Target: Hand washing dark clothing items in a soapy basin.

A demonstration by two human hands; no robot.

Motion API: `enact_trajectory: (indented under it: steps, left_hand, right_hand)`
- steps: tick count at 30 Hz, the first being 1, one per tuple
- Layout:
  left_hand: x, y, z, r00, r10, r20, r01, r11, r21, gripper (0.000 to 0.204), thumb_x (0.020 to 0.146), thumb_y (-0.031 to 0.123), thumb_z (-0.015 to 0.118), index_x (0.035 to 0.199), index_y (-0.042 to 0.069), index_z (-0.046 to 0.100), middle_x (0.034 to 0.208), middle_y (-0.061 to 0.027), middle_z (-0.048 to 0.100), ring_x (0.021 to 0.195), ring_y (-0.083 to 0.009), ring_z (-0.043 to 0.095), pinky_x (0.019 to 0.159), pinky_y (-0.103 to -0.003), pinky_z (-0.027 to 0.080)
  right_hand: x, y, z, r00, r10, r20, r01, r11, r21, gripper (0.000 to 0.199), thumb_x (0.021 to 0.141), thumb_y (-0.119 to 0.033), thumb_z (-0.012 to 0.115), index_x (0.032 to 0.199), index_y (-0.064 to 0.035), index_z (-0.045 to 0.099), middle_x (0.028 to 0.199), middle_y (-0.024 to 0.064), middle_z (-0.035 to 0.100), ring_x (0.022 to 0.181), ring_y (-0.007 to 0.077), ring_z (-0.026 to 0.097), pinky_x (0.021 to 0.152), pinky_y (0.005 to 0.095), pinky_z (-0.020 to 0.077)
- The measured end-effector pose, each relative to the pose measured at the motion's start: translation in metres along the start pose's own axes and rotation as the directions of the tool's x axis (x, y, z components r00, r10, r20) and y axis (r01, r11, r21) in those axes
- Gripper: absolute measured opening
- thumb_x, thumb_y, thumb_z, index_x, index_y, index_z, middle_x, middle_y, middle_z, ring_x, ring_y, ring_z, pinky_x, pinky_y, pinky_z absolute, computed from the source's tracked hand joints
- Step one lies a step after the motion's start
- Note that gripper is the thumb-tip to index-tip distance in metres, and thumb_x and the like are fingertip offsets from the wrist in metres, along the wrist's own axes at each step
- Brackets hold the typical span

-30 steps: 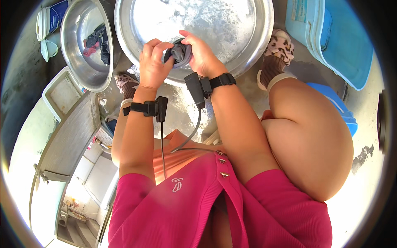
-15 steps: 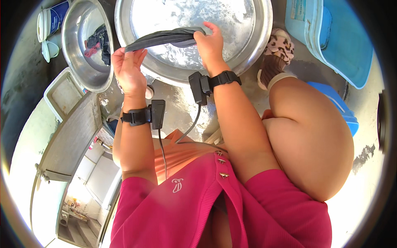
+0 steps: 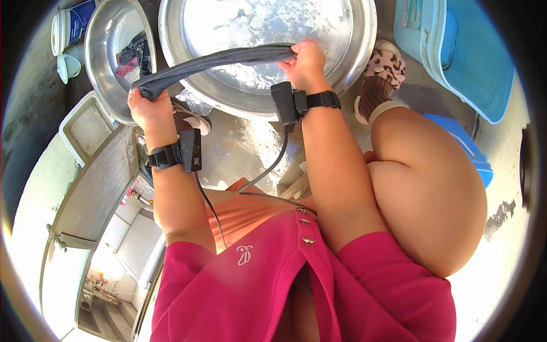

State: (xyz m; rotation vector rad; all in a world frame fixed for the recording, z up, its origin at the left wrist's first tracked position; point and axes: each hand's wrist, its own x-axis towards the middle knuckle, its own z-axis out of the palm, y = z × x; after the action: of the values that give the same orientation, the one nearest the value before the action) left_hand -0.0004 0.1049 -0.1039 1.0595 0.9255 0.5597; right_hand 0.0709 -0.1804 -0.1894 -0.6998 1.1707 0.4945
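Observation:
A dark grey cloth (image 3: 219,61), long and narrow like a twisted strip, is stretched between my two hands over the near part of a large round metal basin (image 3: 364,34). My left hand (image 3: 151,111) is closed on its left end, beside the basin's rim. The other end is pinched in the fingers of my right hand (image 3: 306,64), above the basin and slightly higher. Shiny wet patches and pale foam-like marks show inside the basin. Whether the cloth is a sock or another garment I cannot tell.
At the left, a smaller metal basin (image 3: 94,54) holds dark and reddish cloths (image 3: 134,55). A white bucket with a blue label (image 3: 71,25) stands behind it. A light blue tub (image 3: 481,68) is at the right, near my slippered foot (image 3: 384,62). Cables (image 3: 273,168) hang from wrist-worn devices.
My hands have moved apart, the left one leftward and down, the right one to the right. The grey cloth is now drawn out longer between them.

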Motion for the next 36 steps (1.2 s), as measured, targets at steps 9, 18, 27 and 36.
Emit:
enact_trajectory:
  steps: [9,18,27,36]
  left_hand:
    - [0.008,0.004,0.011,0.995,0.033,-0.098,-0.021,0.993,0.118,0.015,0.09,0.015,0.042,0.105,0.013,0.043,0.105,-0.0085,0.052,0.092,-0.0272,0.054,0.077,-0.051,0.047]
    - [-0.006,0.027,0.053,0.982,0.082,0.17,-0.099,0.991,0.095,0.007,0.09,0.012,0.042,0.097,0.013,0.041,0.116,-0.0124,0.052,0.098,-0.0308,0.055,0.08,-0.053,0.048]
    - [0.008,0.012,0.039,0.984,0.137,0.11,-0.157,0.968,0.196,0.01,0.09,0.009,0.043,0.1,0.01,0.043,0.11,-0.0129,0.054,0.094,-0.0282,0.057,0.08,-0.046,0.049]
    - [0.022,-0.081,0.019,0.997,0.032,0.066,-0.068,0.73,0.68,0.015,0.086,0.006,0.049,0.101,0.009,0.05,0.083,-0.0036,0.056,0.071,-0.0122,0.054,0.062,-0.027,0.047]
  right_hand:
    - [-0.009,0.004,0.006,0.803,0.286,0.523,-0.205,0.956,-0.209,0.04,0.071,-0.001,0.046,0.11,-0.01,0.044,0.093,0.0101,0.051,0.085,0.0224,0.052,0.076,0.0428,0.0415]
    - [0.011,0.017,-0.009,0.899,-0.1,0.427,0.438,0.277,-0.856,0.041,0.07,-0.012,0.066,0.108,-0.0025,0.055,0.091,0.0159,0.06,0.084,0.0242,0.06,0.073,0.0308,0.0467]
    - [0.01,-0.001,0.0,0.858,0.125,0.498,-0.234,0.959,0.163,0.028,0.089,-0.029,0.051,0.099,-0.0036,0.051,0.102,0.0083,0.057,0.095,0.0229,0.054,0.086,0.0407,0.0419]
    - [0.02,-0.001,-0.003,0.903,-0.425,0.064,0.43,0.9,-0.077,0.038,0.081,-0.039,0.061,0.091,-0.0027,0.056,0.081,0.0025,0.059,0.072,0.0181,0.054,0.061,0.0307,0.0414]
